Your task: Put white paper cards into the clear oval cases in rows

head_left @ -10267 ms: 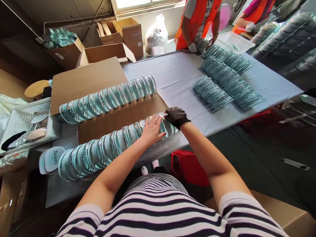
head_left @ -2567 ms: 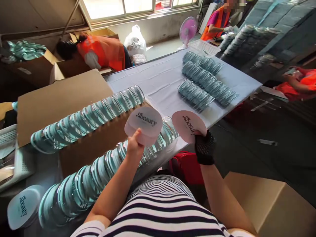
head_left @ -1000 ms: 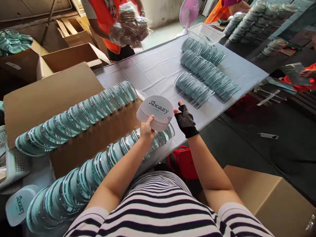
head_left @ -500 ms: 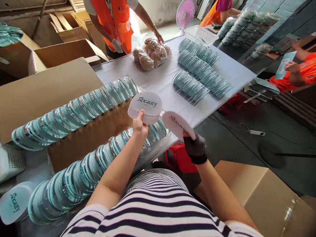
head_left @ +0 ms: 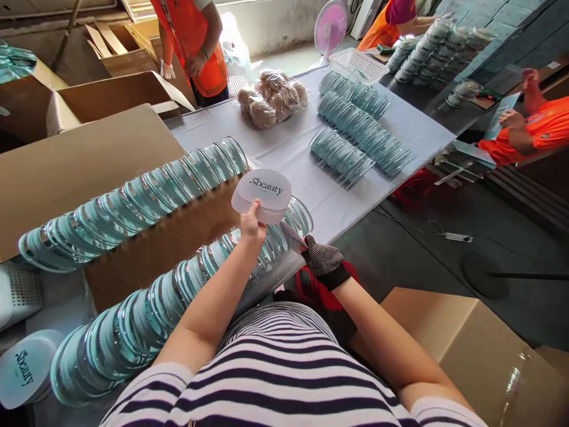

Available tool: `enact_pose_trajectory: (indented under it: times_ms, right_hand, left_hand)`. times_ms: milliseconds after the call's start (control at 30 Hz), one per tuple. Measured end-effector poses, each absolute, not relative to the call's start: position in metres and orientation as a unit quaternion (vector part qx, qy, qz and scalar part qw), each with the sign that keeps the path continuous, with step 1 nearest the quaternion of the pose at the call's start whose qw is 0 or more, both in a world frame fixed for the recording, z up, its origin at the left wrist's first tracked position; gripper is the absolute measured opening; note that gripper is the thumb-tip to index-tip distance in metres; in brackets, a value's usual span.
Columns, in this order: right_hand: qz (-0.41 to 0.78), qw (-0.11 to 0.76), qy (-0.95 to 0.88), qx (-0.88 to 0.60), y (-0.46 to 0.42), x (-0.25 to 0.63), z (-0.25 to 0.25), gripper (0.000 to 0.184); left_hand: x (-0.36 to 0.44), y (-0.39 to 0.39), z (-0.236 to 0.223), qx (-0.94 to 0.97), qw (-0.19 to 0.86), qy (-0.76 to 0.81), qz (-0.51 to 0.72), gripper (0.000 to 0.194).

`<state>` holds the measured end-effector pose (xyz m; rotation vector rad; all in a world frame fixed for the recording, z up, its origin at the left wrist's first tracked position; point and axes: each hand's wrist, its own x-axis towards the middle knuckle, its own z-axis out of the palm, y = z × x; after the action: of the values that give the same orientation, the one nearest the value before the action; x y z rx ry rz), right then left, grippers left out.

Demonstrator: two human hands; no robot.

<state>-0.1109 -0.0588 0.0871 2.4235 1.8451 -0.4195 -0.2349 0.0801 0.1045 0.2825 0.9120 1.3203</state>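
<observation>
My left hand (head_left: 251, 225) is closed on the lower edge of a stack of white oval cards (head_left: 262, 194) printed "Sbeauty", held up over the near row of clear teal-tinted round cases (head_left: 151, 308). My right hand (head_left: 320, 256), in a black dotted glove, grips one card (head_left: 293, 238) seen almost edge-on, right at the end of that near row. A second row of cases (head_left: 133, 204) lies on the flattened cardboard (head_left: 84, 166) behind.
More teal cases (head_left: 355, 139) lie in rows on the white table cloth (head_left: 288, 154), beside a clear bag of brown round pads (head_left: 271, 98). A person in an orange vest (head_left: 191, 35) stands at the far end. Cardboard box (head_left: 480, 350) at my right; more cards (head_left: 22, 367) bottom left.
My right hand has turned its single card edge-on and lowered it against the end of the near row. The person at the far end has stepped back from the bag of pads.
</observation>
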Motion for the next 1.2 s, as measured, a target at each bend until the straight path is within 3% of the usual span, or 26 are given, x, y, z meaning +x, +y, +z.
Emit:
enact_pose_trajectory:
  times_ms: [300,533,633,767,833,933,1033,1200]
  right_hand:
    - [-0.096,-0.106,0.585,0.799,-0.059,-0.118,0.056,0.04]
    - [-0.167,0.011,0.588,0.792,-0.031,-0.128,0.068,0.036]
    - [-0.279,-0.069,0.566,0.772,-0.027,-0.127,0.067,0.03]
    - [-0.506,-0.234,0.518,0.649,-0.027,-0.12,0.068,0.043]
    - [-0.544,-0.265,0.507,0.614,-0.023,-0.112,0.074,0.046]
    - [-0.423,-0.301,0.516,0.681,-0.009,-0.091,0.09,0.047]
    - [-0.238,-0.398,0.532,0.709,0.013,-0.074,0.11,0.055]
    - [-0.043,-0.404,0.631,0.661,0.025,-0.101,0.125,0.057]
  left_hand:
    - [-0.236,0.082,0.102,0.105,0.684,0.418,0.588,0.038]
    - [-0.236,0.082,0.101,0.109,0.685,0.419,0.586,0.034]
    - [-0.235,0.08,0.1,0.11,0.684,0.417,0.588,0.032]
    - [-0.232,0.077,0.099,0.131,0.673,0.408,0.603,0.03]
    - [-0.229,0.076,0.1,0.136,0.664,0.41,0.611,0.033]
    - [-0.227,0.074,0.105,0.126,0.658,0.418,0.614,0.037]
    - [-0.23,0.068,0.111,0.133,0.665,0.416,0.606,0.037]
    - [-0.246,0.05,0.113,0.172,0.668,0.411,0.596,0.038]
